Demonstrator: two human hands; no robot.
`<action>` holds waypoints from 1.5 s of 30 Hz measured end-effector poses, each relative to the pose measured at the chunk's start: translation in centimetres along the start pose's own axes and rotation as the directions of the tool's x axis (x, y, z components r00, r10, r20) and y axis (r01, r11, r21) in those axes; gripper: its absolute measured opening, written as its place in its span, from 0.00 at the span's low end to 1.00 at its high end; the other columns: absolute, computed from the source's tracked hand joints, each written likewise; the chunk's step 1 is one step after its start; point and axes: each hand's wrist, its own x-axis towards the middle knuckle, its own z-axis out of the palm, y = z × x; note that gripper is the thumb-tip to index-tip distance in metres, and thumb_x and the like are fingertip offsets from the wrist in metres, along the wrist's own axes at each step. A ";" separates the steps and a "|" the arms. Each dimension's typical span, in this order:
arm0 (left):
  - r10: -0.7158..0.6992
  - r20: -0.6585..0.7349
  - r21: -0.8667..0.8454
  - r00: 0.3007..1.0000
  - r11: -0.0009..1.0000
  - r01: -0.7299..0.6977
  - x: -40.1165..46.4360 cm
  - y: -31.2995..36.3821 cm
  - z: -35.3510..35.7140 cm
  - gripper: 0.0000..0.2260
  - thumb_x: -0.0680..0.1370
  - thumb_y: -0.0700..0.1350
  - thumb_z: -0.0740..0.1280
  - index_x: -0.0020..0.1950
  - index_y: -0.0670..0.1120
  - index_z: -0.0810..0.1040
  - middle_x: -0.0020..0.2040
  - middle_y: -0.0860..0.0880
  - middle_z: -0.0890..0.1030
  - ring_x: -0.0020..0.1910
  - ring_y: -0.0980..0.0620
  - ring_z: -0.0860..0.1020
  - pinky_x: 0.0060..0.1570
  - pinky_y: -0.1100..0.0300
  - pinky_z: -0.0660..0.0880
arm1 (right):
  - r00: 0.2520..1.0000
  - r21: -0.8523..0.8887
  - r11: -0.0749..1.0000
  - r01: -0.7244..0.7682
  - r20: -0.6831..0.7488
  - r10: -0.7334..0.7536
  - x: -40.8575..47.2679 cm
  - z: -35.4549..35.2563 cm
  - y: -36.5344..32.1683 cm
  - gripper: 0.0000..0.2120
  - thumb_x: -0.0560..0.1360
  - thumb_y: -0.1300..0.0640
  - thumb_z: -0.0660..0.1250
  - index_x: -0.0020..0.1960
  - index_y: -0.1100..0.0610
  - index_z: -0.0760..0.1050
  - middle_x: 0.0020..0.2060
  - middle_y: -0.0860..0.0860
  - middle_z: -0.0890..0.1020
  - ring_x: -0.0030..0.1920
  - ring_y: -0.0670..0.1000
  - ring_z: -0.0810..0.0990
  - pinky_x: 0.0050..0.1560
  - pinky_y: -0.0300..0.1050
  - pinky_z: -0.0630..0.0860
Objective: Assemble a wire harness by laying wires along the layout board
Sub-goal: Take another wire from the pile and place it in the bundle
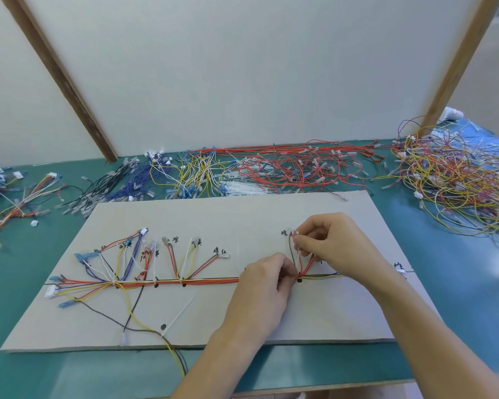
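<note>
- Two hands work at one branch point on the layout board (242,214): my left hand (267,279) pinches the main bundle (185,281) where red wires turn upward, and my right hand (326,244) pinches the white tip of that branch beside a handwritten label.
- Most of the left half looks laid, as I judge it: the bundle runs along the drawn black line, and several branches (182,260) fan up to their labels with connectors at the ends.
- A white connector (51,290) sits at the bundle's far left end, with blue terminals just beside it.
- Still loose are a black wire (104,313) and a yellow wire (144,323) that sag below the line and trail off the board's front edge, and a white cable tie (179,315) lies unfastened near them.
- Right of my hands only a few thin wires follow the line, so that stretch seems unfinished.
- Stock wires (294,168) lie in sorted heaps along the back of the green bench (458,283), with a tangled pile (455,180) on the right.
- My fingers cover the branch point itself, so I cannot tell whether a tie is on it.
- The labels are too small to read, and my right wrist hides part of the line.
</note>
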 end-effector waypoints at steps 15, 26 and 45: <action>-0.039 -0.105 -0.056 0.994 0.998 0.034 -0.4 0.2 -1.5 0.12 0.76 0.37 0.72 0.42 0.56 0.80 0.36 0.69 0.77 0.28 0.58 0.75 0.34 0.71 0.69 | 0.989 -0.125 0.991 0.041 0.146 -0.022 1.0 -0.5 0.0 0.06 0.76 0.65 0.73 0.44 0.54 0.83 0.36 0.48 0.87 0.38 0.43 0.85 0.41 0.32 0.76; 0.232 -0.146 0.321 0.962 0.931 -0.176 -3.8 -0.7 -0.3 0.07 0.76 0.42 0.74 0.51 0.53 0.86 0.46 0.57 0.77 0.49 0.54 0.73 0.53 0.62 0.72 | 0.978 -0.156 0.985 0.068 0.206 -0.035 1.0 -0.4 -0.3 0.06 0.76 0.66 0.72 0.44 0.57 0.83 0.36 0.49 0.87 0.37 0.45 0.85 0.42 0.33 0.78; 0.162 -0.134 0.300 0.978 0.947 -0.116 -2.1 0.4 -0.4 0.07 0.81 0.46 0.69 0.58 0.51 0.85 0.52 0.56 0.78 0.55 0.55 0.73 0.57 0.65 0.70 | 0.996 -0.011 1.000 0.011 -0.084 -0.012 0.4 -0.6 0.0 0.06 0.76 0.64 0.72 0.46 0.54 0.79 0.34 0.51 0.86 0.36 0.52 0.85 0.38 0.54 0.82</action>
